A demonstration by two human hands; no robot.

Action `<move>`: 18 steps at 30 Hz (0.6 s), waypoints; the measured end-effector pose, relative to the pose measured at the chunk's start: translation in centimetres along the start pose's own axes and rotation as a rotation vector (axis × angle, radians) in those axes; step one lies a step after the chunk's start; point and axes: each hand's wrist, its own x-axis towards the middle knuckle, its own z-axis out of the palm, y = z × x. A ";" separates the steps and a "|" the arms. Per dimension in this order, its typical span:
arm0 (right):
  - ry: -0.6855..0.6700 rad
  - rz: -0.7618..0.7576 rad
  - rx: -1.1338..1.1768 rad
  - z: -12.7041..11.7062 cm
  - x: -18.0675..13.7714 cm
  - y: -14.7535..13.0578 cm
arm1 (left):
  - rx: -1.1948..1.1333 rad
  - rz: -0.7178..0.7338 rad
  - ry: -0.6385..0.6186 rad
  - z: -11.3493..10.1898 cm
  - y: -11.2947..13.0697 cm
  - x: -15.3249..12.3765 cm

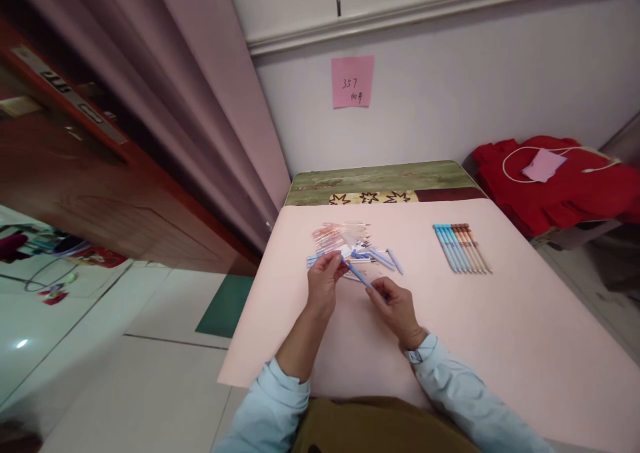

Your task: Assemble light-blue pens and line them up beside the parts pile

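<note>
A blue pen (358, 274) slants between my two hands above the pink table cover. My left hand (323, 278) pinches its upper end, and my right hand (395, 304) grips the lower end. Just beyond my hands lies a loose heap of pen parts: pinkish clear barrels (330, 236), dark-tipped refills (367, 243) and blue barrels (383, 260). Part of that heap is hidden behind my left hand. Off to the right, a neat row of pens lies side by side, light blue ones (450, 248) beside brown ones (470, 248).
The pink cover (500, 346) spreads over the table, whose green patterned end (370, 176) meets the wall. A pink note (353, 81) is stuck there. Red cloth (575, 193) with a white cable lies at the right. A brown wooden door (125, 193) and pink curtain (210, 73) stand left.
</note>
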 end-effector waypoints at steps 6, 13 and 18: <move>0.008 0.006 -0.002 0.0 0.1 -0.3 | 0.039 0.009 -0.004 0.0 -0.1 0.0; -0.002 0.015 0.021 0.0 0.1 -0.1 | 0.200 0.088 0.005 0.2 -0.4 -0.5; 0.007 -0.003 0.022 0.1 0.3 0.4 | 0.199 0.079 -0.015 0.5 -0.3 -0.8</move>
